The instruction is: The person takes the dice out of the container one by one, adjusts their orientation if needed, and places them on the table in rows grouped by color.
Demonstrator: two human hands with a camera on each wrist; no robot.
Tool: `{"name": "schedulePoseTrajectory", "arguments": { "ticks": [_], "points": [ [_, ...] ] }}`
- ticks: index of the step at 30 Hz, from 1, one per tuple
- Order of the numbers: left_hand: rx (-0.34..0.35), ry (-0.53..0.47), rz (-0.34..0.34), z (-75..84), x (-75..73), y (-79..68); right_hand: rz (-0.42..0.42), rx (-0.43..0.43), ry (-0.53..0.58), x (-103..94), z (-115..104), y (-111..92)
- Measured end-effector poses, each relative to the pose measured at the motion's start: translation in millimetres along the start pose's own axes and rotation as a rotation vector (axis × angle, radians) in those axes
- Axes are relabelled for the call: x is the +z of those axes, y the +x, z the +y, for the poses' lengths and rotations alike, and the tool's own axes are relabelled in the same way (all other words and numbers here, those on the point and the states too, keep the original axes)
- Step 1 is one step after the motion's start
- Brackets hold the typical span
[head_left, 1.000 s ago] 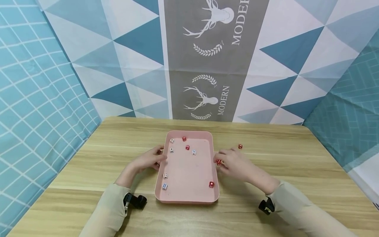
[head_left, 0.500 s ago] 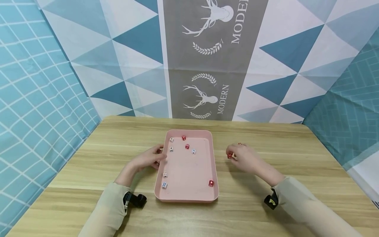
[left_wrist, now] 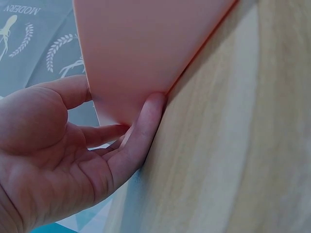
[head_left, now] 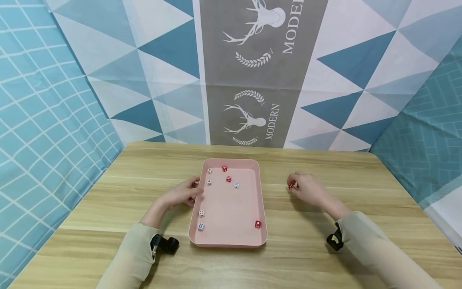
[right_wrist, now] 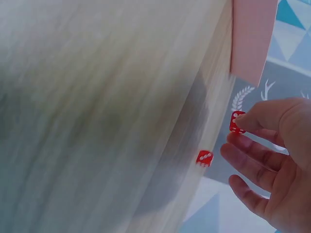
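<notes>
A pink tray (head_left: 228, 242) lies on the table, with white dice and red dice inside. My left hand (head_left: 183, 192) grips the tray's left wall, its thumb over the rim; in the left wrist view the other fingers (left_wrist: 148, 114) touch the wall's outside near the table. Right of the tray, my right hand (head_left: 306, 188) pinches a red die (right_wrist: 237, 121) between thumb and forefinger, just above the table. A second red die (right_wrist: 204, 158) rests on the wood close to the fingertips in the right wrist view; in the head view the hand hides it.
Inside the tray, white dice such as one white die (head_left: 201, 226) lie along the left side, and a red die (head_left: 258, 224) sits at the lower right. The wooden table (head_left: 343, 168) ends at a patterned cloth backdrop (head_left: 249, 80).
My right hand has moved right, away from the tray's right wall, carrying the pinched red die. It now covers the red die on the table. The left hand has stayed on the tray.
</notes>
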State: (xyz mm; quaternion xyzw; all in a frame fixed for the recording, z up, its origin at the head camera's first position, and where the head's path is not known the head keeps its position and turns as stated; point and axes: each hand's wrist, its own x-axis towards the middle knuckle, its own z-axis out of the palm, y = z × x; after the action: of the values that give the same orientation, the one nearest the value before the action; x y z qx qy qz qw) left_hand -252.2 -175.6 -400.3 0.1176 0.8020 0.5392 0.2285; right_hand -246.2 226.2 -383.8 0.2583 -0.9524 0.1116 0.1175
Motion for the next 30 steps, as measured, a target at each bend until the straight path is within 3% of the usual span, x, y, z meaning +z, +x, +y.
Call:
{"name": "schedulePoseTrajectory", "arguments": {
  "ticks": [15, 30],
  "points": [
    [0.005, -0.011, -0.013, -0.5, -0.6, 1.5, -0.03, 0.053, -0.064, 4.5, 14, 1],
    [-0.005, -0.01, -0.007, -1.7, -0.2, 1.7, -0.057, 0.087, -0.058, 10.4, 24, 6]
  ]
}}
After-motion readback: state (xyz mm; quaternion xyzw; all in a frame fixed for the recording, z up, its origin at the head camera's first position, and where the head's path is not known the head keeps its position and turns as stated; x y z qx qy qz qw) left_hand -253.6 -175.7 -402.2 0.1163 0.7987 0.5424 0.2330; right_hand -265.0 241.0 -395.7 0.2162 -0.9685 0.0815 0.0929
